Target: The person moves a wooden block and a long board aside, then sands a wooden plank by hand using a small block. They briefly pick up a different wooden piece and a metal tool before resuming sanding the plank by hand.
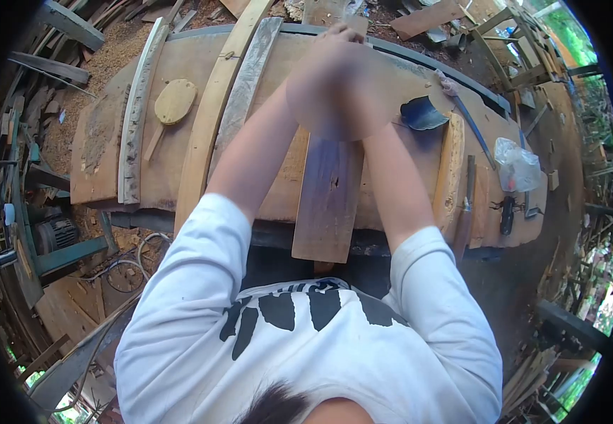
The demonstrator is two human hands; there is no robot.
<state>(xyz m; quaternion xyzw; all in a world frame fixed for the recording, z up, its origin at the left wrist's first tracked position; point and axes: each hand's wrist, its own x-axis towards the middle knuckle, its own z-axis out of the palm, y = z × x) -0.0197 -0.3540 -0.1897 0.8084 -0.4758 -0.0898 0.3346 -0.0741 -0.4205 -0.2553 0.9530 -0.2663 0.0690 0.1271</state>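
Both my arms reach forward over a wooden plank (329,194), which lies lengthwise in front of me and overhangs the near edge of the work table. Curled knuckles of my left hand (340,32) show over the plank's far part, closed around something I cannot make out. A round blurred patch covers the rest of that hand. Inside the same patch, close to the left wrist, is my right hand (354,99); its fingers are hidden. Left of my arms lie a grey weathered board (248,85) and a long pale board (214,106).
On the table (158,152) lie a round wooden paddle (175,101), a bark-edged strip (138,116), a dark curved piece (423,113), a rough wood block (450,166), a clear plastic bag (517,166) and a black-handled tool (508,215). A motor (56,233) stands lower left.
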